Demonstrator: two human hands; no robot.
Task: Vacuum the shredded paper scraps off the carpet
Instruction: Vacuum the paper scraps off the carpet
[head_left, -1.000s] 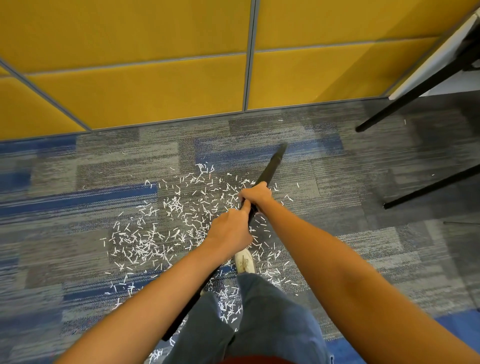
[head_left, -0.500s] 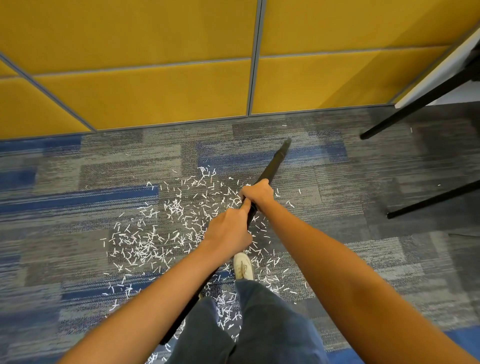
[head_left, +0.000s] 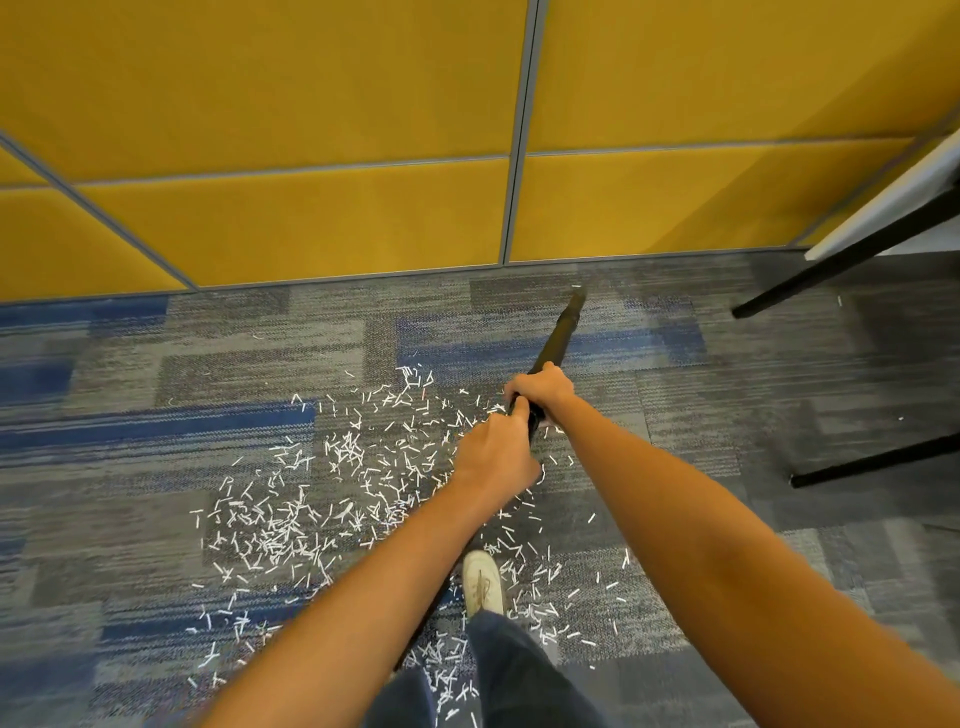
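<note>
White shredded paper scraps (head_left: 332, 499) lie scattered over the grey and blue carpet (head_left: 156, 374), mostly left of and around my foot. A black vacuum wand (head_left: 558, 338) slants up and to the right, its nozzle tip near the wall base beside one stray scrap. My right hand (head_left: 540, 389) grips the wand higher up. My left hand (head_left: 496, 457) grips it just below. The wand's lower part is hidden behind my left forearm.
Yellow partition panels (head_left: 311, 223) close off the far side. Black table legs (head_left: 831, 265) and a white tabletop edge stand at the right, with another black leg (head_left: 878, 460) lower down. My white shoe (head_left: 483, 582) stands among the scraps.
The wand tip has pushed further up and right towards the wall, past the scrap patch. Both hands moved with it, keeping their grip.
</note>
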